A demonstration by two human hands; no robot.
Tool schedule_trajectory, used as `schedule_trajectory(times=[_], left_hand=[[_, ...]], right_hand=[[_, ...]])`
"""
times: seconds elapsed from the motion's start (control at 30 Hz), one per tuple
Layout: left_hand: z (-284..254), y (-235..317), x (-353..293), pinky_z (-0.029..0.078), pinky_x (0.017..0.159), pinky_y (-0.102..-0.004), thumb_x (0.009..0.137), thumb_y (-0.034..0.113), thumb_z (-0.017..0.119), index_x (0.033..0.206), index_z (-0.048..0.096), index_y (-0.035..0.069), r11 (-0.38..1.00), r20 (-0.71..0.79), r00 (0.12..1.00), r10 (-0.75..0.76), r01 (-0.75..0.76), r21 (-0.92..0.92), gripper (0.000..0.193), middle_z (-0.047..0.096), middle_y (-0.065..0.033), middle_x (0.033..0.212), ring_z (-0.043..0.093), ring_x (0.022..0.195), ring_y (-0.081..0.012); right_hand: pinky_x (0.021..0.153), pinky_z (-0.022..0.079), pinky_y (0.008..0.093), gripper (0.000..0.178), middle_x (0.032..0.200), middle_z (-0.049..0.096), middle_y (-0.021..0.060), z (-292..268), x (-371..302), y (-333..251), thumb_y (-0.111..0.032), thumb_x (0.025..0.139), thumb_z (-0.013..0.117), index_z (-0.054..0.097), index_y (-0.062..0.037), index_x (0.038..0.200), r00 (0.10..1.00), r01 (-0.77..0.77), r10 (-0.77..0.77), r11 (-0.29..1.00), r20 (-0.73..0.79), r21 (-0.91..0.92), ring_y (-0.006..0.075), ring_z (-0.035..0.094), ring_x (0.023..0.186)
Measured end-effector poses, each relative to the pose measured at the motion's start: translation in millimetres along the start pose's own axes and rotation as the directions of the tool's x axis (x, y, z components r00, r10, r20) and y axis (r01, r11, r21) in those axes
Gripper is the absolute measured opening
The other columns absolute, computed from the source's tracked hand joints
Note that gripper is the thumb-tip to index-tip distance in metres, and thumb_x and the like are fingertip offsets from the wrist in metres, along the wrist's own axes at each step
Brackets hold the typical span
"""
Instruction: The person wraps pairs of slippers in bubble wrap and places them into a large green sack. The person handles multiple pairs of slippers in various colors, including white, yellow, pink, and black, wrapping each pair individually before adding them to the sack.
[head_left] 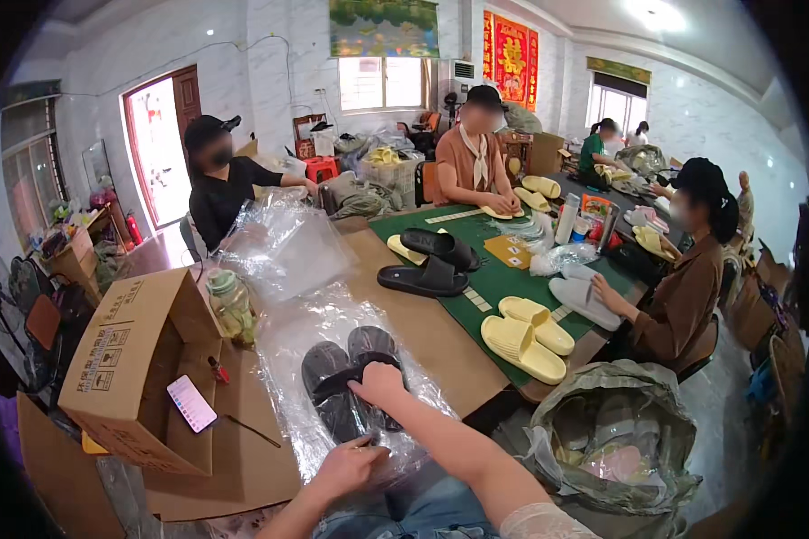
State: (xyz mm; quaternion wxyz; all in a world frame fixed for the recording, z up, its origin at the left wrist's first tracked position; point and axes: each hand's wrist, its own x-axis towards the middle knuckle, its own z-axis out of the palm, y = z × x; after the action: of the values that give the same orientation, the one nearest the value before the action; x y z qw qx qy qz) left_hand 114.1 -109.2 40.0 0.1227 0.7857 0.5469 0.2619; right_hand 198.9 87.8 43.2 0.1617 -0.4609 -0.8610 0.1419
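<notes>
Gripping the strap of a pair of dark slippers (328, 415) with the right hand (382, 386), with fingers curled in and thumb toward 9 o'clock. Locating the slippers at 7 o'clock from the centre of the view, side by side, on clear plastic (280, 364). Observing a sheen over the soles; cannot tell the extent of any covering. Finding the left hand (352, 465) at 6 o'clock from the slippers, apart from the right hand, with fingers bent near the plastic's close edge; cannot tell whether clamped on anything.

Recording at 8 o'clock an open cardboard box (139, 395), tipped on its side, with a lit phone (191, 404) near the opening. Noting a glass jar (231, 314) at 9 o'clock, just beyond the box.

Listing near the centre a pair of black slippers (422, 280) on a green mat (449, 325); at 4 o'clock, yellow slippers (521, 350) and, farther out, a grey sack (546, 427) with plastic-wrapped contents. Sighting a co-worker in black (220, 202) at 10 o'clock, a co-worker in a rust top (463, 166) at 1 o'clock, and a co-worker in brown (692, 278) at 3 o'clock, with one hand at pale grey slippers (577, 296).
</notes>
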Motion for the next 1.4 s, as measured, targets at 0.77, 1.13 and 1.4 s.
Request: schedule_trajectory(times=[0.77,1.13,1.4], left_hand=[[14.8,-78.5,39.0,0.031,0.114,-0.0487,0.097,0.029,0.060,0.126,0.062,0.007,0.932,-0.598,0.715,-0.362,0.257,-0.256,0.037,0.037,-0.0326,0.150,0.037,0.138,-0.0485],[12.3,-64.4,41.8,0.046,0.099,-0.0471,0.102,0.033,0.046,0.149,0.039,0.007,0.871,-0.603,0.635,-0.484,0.286,-0.399,0.055,0.061,-0.0260,0.129,0.061,0.116,-0.0417],[12.1,-78.3,31.8,0.042,0.103,-0.0453,0.101,0.035,0.048,0.145,0.046,0.003,0.833,-0.456,0.699,-0.551,0.487,-0.262,0.055,0.059,-0.0260,0.130,0.055,0.121,-0.0406]], right_hand=[[0.068,0.056,0.0522,0.031,0.076,0.069,0.0240,46.9,5.1,2.9,-0.033,0.089,0.062,0.059,-0.0028,0.093,0.958,-0.033,0.053,0.996,-0.281,0.078,0.0416,0.070,0.074],[0.069,0.051,0.0526,0.027,0.080,0.066,0.0262,0.3,29.7,50.6,-0.026,0.088,0.061,0.064,0.0001,0.089,0.844,0.016,0.171,0.939,-0.508,0.342,0.0457,0.066,0.078],[0.071,0.046,0.0298,0.013,0.091,0.065,0.0032,-242.1,-18.3,68.4,-0.009,0.096,0.063,0.061,0.0012,0.105,0.796,0.398,0.080,0.678,-0.599,0.618,0.0099,0.052,0.080]])
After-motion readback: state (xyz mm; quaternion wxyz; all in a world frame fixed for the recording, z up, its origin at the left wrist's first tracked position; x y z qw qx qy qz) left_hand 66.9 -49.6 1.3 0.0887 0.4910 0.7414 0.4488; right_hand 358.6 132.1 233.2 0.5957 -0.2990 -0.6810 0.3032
